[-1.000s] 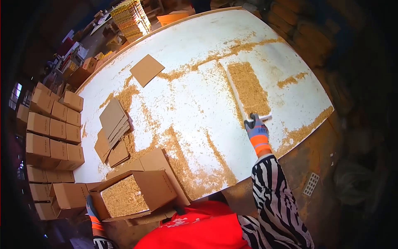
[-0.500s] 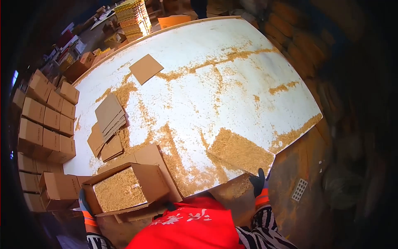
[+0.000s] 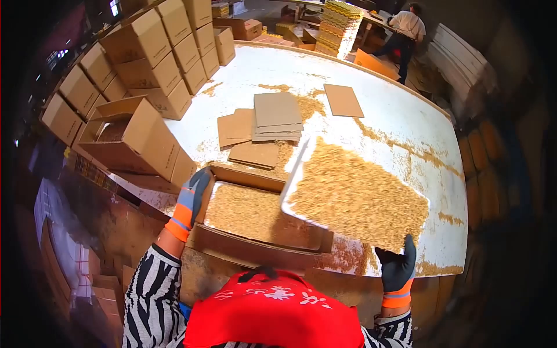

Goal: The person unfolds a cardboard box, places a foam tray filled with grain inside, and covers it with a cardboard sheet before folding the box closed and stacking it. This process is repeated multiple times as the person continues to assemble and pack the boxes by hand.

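A cardboard box [image 3: 258,245] lies open at the table's near edge, with a bed of wood shavings [image 3: 246,209] inside. My gloved left hand [image 3: 195,200] grips its left end wall. My gloved right hand [image 3: 398,265] holds the near right corner of a white tray [image 3: 288,194]. Loose pale shavings [image 3: 357,191] cover the tray, slightly blurred by motion. This tray is tilted and hangs over the right end of the box, hiding part of it. The right fingertips are partly hidden at the tray's edge.
Another open carton [image 3: 148,139] stands left of my left hand, before stacked closed cartons [image 3: 139,43]. Cardboard sheets [image 3: 277,113] and one single sheet [image 3: 343,100] lie on the shaving-strewn white table [image 3: 400,124]. A person [image 3: 406,32] stands beyond the far edge.
The view has swung left, so the table appears farther right. My right hand has brought the tray from the table's near right corner to the box. My left hand stays at the box's left end.
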`<state>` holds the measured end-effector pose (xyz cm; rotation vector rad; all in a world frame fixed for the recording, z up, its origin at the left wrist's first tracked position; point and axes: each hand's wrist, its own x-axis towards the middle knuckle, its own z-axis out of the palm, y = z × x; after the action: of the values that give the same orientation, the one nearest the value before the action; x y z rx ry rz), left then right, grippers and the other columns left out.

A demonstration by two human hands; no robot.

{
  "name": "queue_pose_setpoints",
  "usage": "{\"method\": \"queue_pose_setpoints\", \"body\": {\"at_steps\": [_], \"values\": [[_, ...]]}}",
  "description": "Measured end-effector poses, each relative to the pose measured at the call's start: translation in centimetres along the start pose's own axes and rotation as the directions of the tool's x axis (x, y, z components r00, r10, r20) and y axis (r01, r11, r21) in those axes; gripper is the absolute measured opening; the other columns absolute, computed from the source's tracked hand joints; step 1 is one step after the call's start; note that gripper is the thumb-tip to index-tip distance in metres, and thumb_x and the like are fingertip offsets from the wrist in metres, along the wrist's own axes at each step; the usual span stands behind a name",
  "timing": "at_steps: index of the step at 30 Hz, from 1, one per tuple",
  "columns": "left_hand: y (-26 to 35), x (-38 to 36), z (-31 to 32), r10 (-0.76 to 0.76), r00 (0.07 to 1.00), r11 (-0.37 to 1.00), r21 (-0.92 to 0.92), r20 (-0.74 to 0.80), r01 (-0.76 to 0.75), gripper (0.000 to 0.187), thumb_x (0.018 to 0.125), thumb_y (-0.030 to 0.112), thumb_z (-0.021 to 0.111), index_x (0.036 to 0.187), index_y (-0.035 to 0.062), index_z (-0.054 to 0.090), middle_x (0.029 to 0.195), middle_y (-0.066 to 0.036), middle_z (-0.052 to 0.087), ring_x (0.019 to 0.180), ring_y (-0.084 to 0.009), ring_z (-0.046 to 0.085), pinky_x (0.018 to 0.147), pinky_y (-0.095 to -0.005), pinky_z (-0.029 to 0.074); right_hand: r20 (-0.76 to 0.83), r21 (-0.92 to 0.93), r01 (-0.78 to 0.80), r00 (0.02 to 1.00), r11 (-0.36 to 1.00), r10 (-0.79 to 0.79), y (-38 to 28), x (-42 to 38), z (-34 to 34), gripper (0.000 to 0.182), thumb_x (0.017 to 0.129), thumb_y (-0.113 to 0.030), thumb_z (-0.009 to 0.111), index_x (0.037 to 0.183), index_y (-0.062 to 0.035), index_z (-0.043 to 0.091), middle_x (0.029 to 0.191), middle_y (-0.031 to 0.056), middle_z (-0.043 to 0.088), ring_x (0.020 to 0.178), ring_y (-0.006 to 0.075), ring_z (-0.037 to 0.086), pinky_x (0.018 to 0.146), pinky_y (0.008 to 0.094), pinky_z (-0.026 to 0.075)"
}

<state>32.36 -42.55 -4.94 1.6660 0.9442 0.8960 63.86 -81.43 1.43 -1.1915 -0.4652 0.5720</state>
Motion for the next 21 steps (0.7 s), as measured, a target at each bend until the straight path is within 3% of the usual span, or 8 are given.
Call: {"method": "queue_pose_setpoints", "body": {"at_steps": [3, 5, 12, 15, 17, 19, 20, 21], "values": [[0.3, -0.4, 0.3, 0.036, 0.997, 0.997, -0.069, 0.069, -0.031, 0.041, 0.092, 0.024, 0.056, 0.122, -0.0037, 0.053, 0.118, -0.009, 0.059, 0.107, -0.0144, 0.053, 0.094, -0.0261, 0.04, 0.215, -0.535, 0.277, 0.958, 0.798, -0.189, 1.4, -1.3, 4.6, 0.04, 0.093, -0.022, 0.053, 0.131, -0.0118, 0.046, 0.134, 0.0088, 0.043, 0.119, 0.0307, 0.048, 0.087, 0.0505, 0.05], [3.5, -0.9, 1.0, -0.15, 0.985, 0.974, -0.16, 0.081, 0.162, 0.034, 0.096, 0.016, 0.04, 0.122, -0.0022, 0.053, 0.129, -0.015, 0.052, 0.121, -0.0252, 0.048, 0.104, -0.0317, 0.035, -0.099, 0.079, -0.262, 0.958, 0.962, 0.269, 1.5, -1.0, 8.3, 0.044, 0.087, 0.005, 0.053, 0.128, -0.0109, 0.051, 0.137, 0.0128, 0.039, 0.117, 0.0276, 0.05, 0.078, 0.0397, 0.056], [3.1, -0.4, 0.2, -0.209, 0.95, 0.879, -0.381, 0.23, 0.286, 0.042, 0.097, 0.026, 0.043, 0.128, -0.0023, 0.048, 0.132, -0.011, 0.05, 0.122, -0.018, 0.045, 0.106, -0.0294, 0.031, -0.111, -0.144, -0.298, 0.952, 0.944, 0.284, -2.2, -1.3, 17.0, 0.054, 0.085, -0.017, 0.062, 0.135, -0.0074, 0.042, 0.127, 0.0132, 0.048, 0.108, 0.0226, 0.054, 0.073, 0.0334, 0.054], [1.8, -1.0, 1.4, -0.081, 0.994, 0.963, -0.25, 0.074, 0.097, 0.044, 0.097, 0.03, 0.046, 0.128, -0.0017, 0.049, 0.127, -0.01, 0.052, 0.118, -0.0162, 0.046, 0.104, -0.0294, 0.031, 0.077, -0.456, -0.201, 0.962, 0.867, 0.263, -1.5, 0.2, 15.9, 0.058, 0.085, -0.021, 0.064, 0.135, -0.0047, 0.04, 0.125, 0.0127, 0.051, 0.107, 0.0201, 0.053, 0.076, 0.0314, 0.053], [2.0, -1.2, 1.8, -0.058, 0.998, 0.962, -0.267, 0.007, 0.058, 0.041, 0.094, 0.02, 0.051, 0.129, -0.0024, 0.047, 0.129, -0.01, 0.049, 0.117, -0.0193, 0.046, 0.104, -0.0309, 0.032, 0.03, -0.688, -0.167, 0.966, 0.706, 0.258, -2.9, 0.6, 16.5, 0.064, 0.079, -0.033, 0.071, 0.128, 0.0004, 0.048, 0.113, 0.0135, 0.057, 0.097, 0.022, 0.058, 0.082, 0.0337, 0.05], [2.2, -0.8, 2.1, 0.059, 0.995, 0.98, -0.184, -0.075, -0.072, 0.042, 0.091, 0.013, 0.055, 0.129, -0.0018, 0.045, 0.131, -0.011, 0.047, 0.119, -0.023, 0.044, 0.104, -0.0321, 0.032, 0.284, -0.952, 0.295, 0.951, -0.083, 0.126, -4.9, 1.2, 16.9, 0.065, 0.074, -0.047, 0.072, 0.113, 0.0035, 0.059, 0.104, 0.0177, 0.059, 0.09, 0.03, 0.06, 0.08, 0.0392, 0.05], [5.2, -0.9, 0.9, 0.357, 0.934, 0.869, 0.365, 0.006, -0.335, 0.049, 0.082, 0.009, 0.064, 0.126, 0.0014, 0.045, 0.126, -0.017, 0.047, 0.115, -0.0332, 0.047, 0.101, -0.0389, 0.035, 0.217, -0.972, 0.229, 0.961, -0.052, 0.171, -4.7, 1.3, 17.3, 0.068, 0.07, -0.059, 0.069, 0.1, 0.003, 0.065, 0.094, 0.02, 0.058, 0.088, 0.0352, 0.058, 0.076, 0.0411, 0.049], [7.5, -1.2, 0.6, 0.448, 0.886, 0.742, 0.502, 0.12, -0.444, 0.052, 0.077, 0.015, 0.067, 0.125, 0.0051, 0.048, 0.125, -0.017, 0.047, 0.116, -0.0353, 0.045, 0.099, -0.0437, 0.035, 0.332, -0.917, 0.351, 0.935, -0.189, 0.126, -4.5, 1.4, 17.8, 0.07, 0.071, -0.063, 0.064, 0.094, 0.0021, 0.066, 0.089, 0.0179, 0.057, 0.086, 0.0327, 0.058, 0.073, 0.0405, 0.049]]}}
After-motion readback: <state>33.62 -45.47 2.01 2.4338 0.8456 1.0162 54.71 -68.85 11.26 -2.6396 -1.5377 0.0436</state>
